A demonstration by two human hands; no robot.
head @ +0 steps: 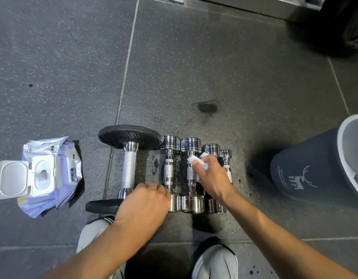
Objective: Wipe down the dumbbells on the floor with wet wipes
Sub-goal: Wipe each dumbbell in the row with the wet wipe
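Step in hand: wiping the chrome dumbbells in the row, judging by where the wipe sits.
Dumbbells: 5 lie side by side on the floor (234,67) in front of the person's shoes (214,262): 1 black-plate dumbbell (129,168) at the left, then 4 chrome ones, touching or nearly so.
Right hand (211,178): clutches a white wet wipe (194,159), bunched under the fingers, over the handles of the second chrome dumbbell (191,143) and third chrome dumbbell (212,148).
Left hand (146,200): fingers curled at the near end of the first chrome dumbbell (168,170); whether it grips the neck or only rests there cannot be told.
Smallest dumbbell (225,154): at the far right, partly hidden by the right wrist.
Supplies: the wipes pack (63,158) lies well to the left with its lid flipped open; a dark bin (307,168) stands to the right.
Doing it well: spread the wipe flatter so more of it meets the metal; wrap it round each knurled handle and twist, since the texture likely traps grime.
Steadying: brace 1 dumbbell at a time, as round heads probably roll.
Hidden sides: roll each dumbbell to reach its underside.
Risk: wet chrome may slip; speckled drops already mark the floor.
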